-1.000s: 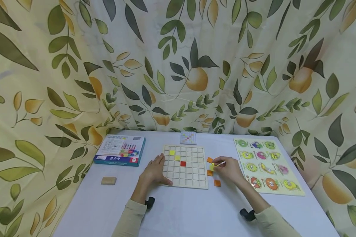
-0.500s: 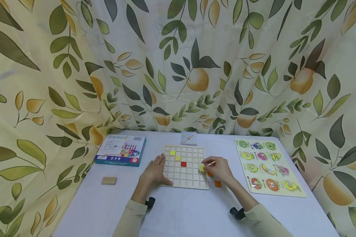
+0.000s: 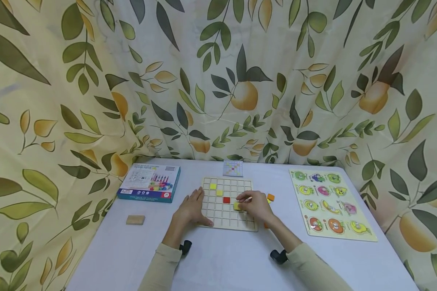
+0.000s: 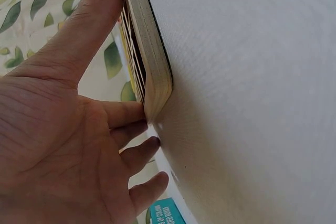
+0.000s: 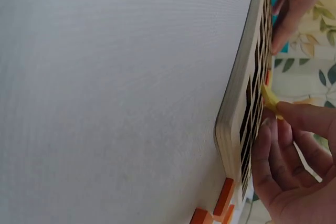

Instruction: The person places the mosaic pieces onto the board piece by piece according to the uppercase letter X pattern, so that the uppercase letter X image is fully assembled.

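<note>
A wooden grid board (image 3: 211,218) lies mid-table with two yellow square tiles (image 3: 213,186) and a red tile (image 3: 226,200) set in a diagonal. My left hand (image 3: 191,210) rests at the board's left edge, its fingers along the side and thumb at the near edge; in the left wrist view the hand (image 4: 79,145) looks spread and holds nothing. Between thumb and fingers my right hand (image 3: 256,205) pinches a yellow tile (image 5: 270,100) over the board, just right of and below the red one. Orange tiles (image 3: 271,197) lie right of the board, partly hidden by that hand.
Behind the board is a small pattern card (image 3: 233,168). A boxed set (image 3: 149,184) sits at the back left, with a small wooden block (image 3: 135,220) in front of it. On the right lies a fruit picture board (image 3: 333,204). A patterned curtain (image 3: 218,81) closes the back.
My right hand has picked up the yellow tile from among the orange ones and carried it left, over the board. My left hand has stayed at the board's edge.
</note>
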The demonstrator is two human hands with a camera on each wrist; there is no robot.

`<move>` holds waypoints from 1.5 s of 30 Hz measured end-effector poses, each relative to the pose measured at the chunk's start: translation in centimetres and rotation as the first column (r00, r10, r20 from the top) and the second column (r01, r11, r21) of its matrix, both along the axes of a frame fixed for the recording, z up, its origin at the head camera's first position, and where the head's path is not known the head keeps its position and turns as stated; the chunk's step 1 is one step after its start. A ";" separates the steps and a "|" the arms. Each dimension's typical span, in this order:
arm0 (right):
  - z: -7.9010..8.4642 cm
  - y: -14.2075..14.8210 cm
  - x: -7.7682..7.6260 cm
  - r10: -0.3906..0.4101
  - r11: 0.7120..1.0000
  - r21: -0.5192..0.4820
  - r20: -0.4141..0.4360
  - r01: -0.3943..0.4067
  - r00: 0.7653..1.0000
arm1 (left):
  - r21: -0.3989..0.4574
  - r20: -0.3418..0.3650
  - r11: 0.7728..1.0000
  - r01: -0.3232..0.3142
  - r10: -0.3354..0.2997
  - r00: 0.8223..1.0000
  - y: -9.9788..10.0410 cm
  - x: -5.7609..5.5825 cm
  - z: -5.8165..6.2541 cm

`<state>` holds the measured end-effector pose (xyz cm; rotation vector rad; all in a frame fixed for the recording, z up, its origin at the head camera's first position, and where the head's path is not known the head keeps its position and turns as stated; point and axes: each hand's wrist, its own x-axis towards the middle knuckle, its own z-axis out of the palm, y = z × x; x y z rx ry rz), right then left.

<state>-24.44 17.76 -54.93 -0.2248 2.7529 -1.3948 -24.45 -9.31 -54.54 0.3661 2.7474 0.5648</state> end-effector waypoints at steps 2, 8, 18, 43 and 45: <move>-0.1 -0.3 -0.1 -0.006 1.000 -0.005 0.011 0.006 1.000 | 0.000 -0.002 1.000 0.000 0.000 1.000 0.1 -0.1 0.0; -0.8 -0.7 -0.1 0.004 1.000 0.019 -0.005 -0.004 1.000 | 0.003 0.003 1.000 -0.004 0.004 1.000 0.2 -0.1 -0.1; -0.1 -0.3 0.3 0.027 0.997 0.067 -0.040 -0.024 0.999 | 0.004 -0.006 1.000 -0.007 0.007 1.000 0.3 0.0 -0.1; -0.1 8.8 -0.1 -0.148 0.958 0.244 -0.016 0.148 0.989 | -0.003 -0.007 1.000 -0.008 0.008 1.000 0.2 0.3 0.2; -0.2 9.0 -0.2 -0.147 0.958 0.248 -0.012 0.145 0.989 | -0.003 -0.006 1.000 -0.005 0.005 1.000 0.2 0.3 0.2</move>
